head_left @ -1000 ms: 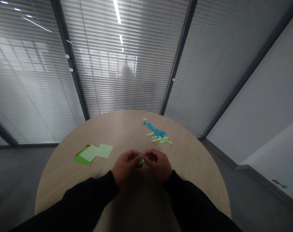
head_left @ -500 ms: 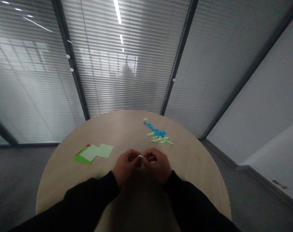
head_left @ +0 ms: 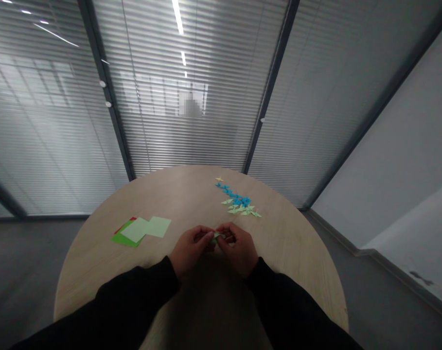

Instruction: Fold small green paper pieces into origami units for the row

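Between my fingertips is a small piece of folded pale green paper, partly hidden by the fingers. My left hand pinches it from the left, while my right hand grips its right side. Both hands are close together near the middle of the round table. Beyond them to the right lie several folded pale green paper pieces, with a row of blue folded paper pieces behind. One yellow folded piece sits at the far end of that row.
Flat paper squares lie on the left of the wooden table: pale green sheets overlap a bright green sheet, and a red edge shows beneath. Glass panels with blinds stand behind the table. A white wall is at right.
The folded paper has turned slightly between my fingers, and more of its crumpled folds show. My fingertips have shifted a little around it. Papers on the table stay put.
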### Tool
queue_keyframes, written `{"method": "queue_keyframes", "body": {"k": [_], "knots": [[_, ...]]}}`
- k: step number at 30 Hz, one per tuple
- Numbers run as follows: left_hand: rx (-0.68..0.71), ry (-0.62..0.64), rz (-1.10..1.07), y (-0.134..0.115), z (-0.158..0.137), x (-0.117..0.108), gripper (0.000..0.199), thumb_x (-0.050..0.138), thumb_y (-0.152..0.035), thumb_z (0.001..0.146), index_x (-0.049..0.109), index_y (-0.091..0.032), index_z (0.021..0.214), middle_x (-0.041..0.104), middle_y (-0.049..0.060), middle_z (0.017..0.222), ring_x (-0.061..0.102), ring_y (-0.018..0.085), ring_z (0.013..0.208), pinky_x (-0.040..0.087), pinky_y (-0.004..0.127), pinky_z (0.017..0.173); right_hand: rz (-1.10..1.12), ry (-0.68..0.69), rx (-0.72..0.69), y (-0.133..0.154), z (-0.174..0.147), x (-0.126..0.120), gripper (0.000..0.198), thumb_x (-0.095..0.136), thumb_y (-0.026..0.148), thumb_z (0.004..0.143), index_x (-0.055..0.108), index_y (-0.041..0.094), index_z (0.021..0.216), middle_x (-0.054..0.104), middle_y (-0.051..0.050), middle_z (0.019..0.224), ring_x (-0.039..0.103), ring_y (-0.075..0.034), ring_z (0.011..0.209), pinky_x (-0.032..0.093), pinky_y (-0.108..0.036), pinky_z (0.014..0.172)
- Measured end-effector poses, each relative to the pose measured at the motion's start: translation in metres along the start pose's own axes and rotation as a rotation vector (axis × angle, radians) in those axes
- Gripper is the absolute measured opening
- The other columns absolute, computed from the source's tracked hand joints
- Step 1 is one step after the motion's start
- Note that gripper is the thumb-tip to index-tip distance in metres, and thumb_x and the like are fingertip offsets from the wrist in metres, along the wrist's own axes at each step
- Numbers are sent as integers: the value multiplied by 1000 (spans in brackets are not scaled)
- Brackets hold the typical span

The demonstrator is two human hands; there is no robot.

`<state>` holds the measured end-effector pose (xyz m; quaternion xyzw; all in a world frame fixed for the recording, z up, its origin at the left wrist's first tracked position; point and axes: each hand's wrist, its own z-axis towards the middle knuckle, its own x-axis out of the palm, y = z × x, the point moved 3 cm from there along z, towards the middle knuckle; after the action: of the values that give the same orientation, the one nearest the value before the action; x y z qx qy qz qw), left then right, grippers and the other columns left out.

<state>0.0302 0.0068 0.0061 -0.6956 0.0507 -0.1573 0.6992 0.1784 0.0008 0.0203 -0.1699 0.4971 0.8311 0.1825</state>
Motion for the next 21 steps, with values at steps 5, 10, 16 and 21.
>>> {"method": "queue_keyframes", "body": {"k": [5,10,16,21], "knots": [[3,11,21,2,0,-2,36,70,-45,76,67,-12,89,68,5,74,62,15,66,48,28,65,16,12,17,1,-1,1,12,61,19,78,63,18,89,69,-3,80,64,-15,65,51,-26,59],[0,4,24,5,0,-4,33,71,-42,77,68,-12,91,70,7,78,64,17,70,51,31,71,148,46,104,-3,-1,3,15,61,22,78,63,17,92,69,-4,83,65,-16,71,53,-27,62],[-14,-8,18,4,1,-4,36,71,-43,77,69,-11,92,70,7,78,64,16,71,51,31,71,188,57,147,-6,-1,4,18,61,24,79,63,18,96,68,-5,89,65,-17,76,54,-29,67],[-23,39,-36,5,2,-3,37,71,-44,78,69,-11,94,69,6,78,62,14,69,49,28,69,142,28,93,-7,-3,5,19,61,25,81,62,18,99,68,-6,92,65,-18,78,54,-30,67]]}}
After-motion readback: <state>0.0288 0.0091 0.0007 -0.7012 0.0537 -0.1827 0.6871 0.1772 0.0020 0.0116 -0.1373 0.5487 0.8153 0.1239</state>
